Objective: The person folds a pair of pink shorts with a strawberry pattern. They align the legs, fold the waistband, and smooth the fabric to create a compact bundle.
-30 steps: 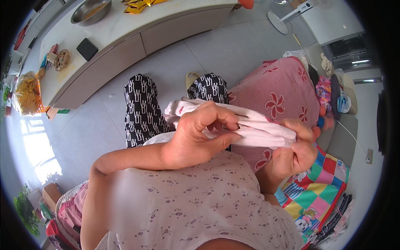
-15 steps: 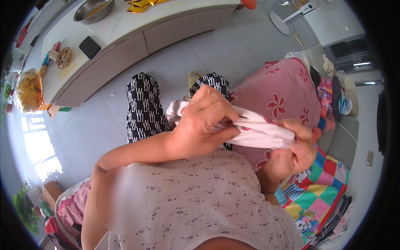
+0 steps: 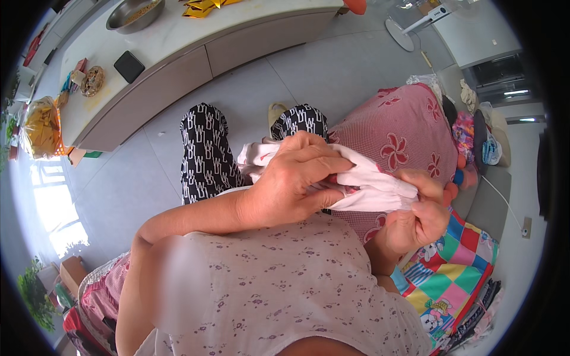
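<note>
A white cloth garment with small red marks [image 3: 374, 181] is stretched between both hands above my lap. My left hand [image 3: 294, 181] lies over its middle, fingers curled around the fabric and pinching it. My right hand [image 3: 418, 213] grips the garment's right end, thumb on top. The cloth's left end [image 3: 255, 155] hangs free over my black-and-white patterned trousers [image 3: 205, 154].
A red checked flowered cloth [image 3: 404, 127] covers the seat to my right, with a colourful patchwork blanket [image 3: 451, 267] below it. A long pale counter [image 3: 178, 41] across the grey tiled floor carries a steel bowl [image 3: 132, 12], a black square object and snacks.
My left hand has slid rightward along the white garment and closed tighter over it. The right hand stays gripping the end.
</note>
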Tool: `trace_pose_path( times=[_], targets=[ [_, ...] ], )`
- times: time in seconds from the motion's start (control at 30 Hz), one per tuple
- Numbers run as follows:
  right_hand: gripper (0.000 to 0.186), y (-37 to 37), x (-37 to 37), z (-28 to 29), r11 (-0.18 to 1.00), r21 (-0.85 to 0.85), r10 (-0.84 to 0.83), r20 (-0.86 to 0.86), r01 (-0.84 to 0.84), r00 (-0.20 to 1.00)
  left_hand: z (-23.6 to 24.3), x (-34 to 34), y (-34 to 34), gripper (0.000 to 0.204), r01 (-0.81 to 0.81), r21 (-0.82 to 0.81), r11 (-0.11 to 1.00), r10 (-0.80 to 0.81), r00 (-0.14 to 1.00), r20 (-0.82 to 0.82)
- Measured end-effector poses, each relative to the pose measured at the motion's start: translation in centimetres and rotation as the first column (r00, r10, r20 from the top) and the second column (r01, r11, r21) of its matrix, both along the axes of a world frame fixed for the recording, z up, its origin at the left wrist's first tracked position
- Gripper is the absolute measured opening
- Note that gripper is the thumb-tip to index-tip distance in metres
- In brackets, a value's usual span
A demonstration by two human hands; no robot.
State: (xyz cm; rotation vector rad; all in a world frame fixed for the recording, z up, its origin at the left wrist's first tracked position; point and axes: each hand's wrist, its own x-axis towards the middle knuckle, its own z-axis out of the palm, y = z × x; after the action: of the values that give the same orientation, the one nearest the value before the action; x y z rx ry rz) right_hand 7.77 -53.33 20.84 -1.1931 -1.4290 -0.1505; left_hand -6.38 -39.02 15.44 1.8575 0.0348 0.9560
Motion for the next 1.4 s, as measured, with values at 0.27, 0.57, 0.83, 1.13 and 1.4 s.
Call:
trace_pose_path(
  times=[0.27, 0.57, 0.83, 1.13, 1.4],
  targets=[
    [0.02, -0.3, -0.1, 0.4, 0.998, -0.05, -0.048, 0.0, 0.048, 0.999, -1.1, 0.0, 0.3, 0.067, 0.269, -0.173, 0.948, -0.278, 0.96, -0.032],
    [0.023, -0.5, -0.1, 0.3, 0.992, -0.123, -0.013, 0.033, 0.017, 0.999, -0.3, -0.6, 0.6, 0.059, 0.489, -0.611, 0.622, -0.531, 0.837, 0.13],
    [0.024, -0.1, -0.5, 0.3, 0.997, -0.078, -0.023, -0.02, 0.021, 1.0, -0.5, -0.6, 0.8, 0.057, 0.614, -0.567, 0.549, -0.567, 0.772, 0.286],
    [0.017, -0.5, -0.4, 1.0, 0.987, -0.15, -0.049, 0.098, 0.063, 0.994, -0.1, -1.3, 0.9, 0.058, 0.475, -0.562, 0.677, -0.406, 0.878, 0.252],
    [0.016, -0.3, -1.2, 1.4, 0.983, -0.157, -0.093, 0.009, 0.093, 0.996, 0.4, -1.3, 1.4, 0.039, 0.356, -0.461, 0.813, -0.299, 0.934, 0.193]
  ],
)
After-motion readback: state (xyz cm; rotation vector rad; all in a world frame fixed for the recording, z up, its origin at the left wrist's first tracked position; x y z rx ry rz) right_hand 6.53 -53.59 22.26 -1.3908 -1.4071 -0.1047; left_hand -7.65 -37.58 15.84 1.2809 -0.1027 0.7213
